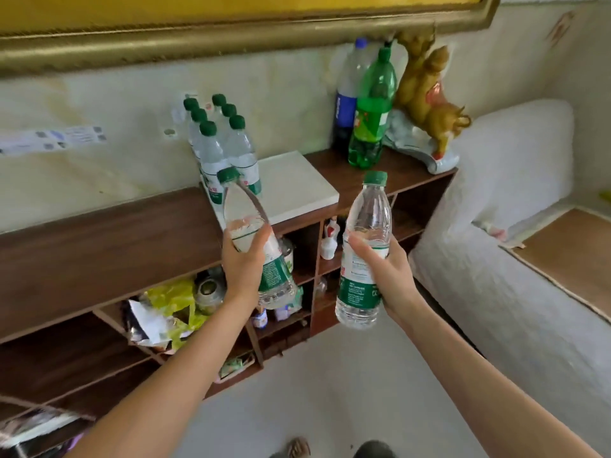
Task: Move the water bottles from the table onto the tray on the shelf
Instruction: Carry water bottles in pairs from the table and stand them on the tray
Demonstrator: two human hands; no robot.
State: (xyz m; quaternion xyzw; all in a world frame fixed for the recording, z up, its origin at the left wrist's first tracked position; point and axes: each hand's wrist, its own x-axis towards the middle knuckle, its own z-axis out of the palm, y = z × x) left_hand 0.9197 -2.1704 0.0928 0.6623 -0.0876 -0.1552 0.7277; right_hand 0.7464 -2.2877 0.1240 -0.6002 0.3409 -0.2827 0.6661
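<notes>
- The left hand (243,266) has its fingers wrapped around a clear water bottle with a green cap (254,239), which tilts with the cap leaning left toward the shelf.
- The right hand (385,276) has its fingers closed around a second water bottle (365,249), which is held nearly upright in front of the shelf's open compartments.
- Both bottles are in the air, short of the white tray (297,185) on top of the dark wooden shelf (99,246).
- Six more green-capped bottles (220,143) stand clustered at the tray's left rear end; its right part is bare.
- Beyond the tray, a green soda bottle (372,114) and a blue-labelled bottle (347,94) stand beside a golden figurine (426,94) against the wall.
</notes>
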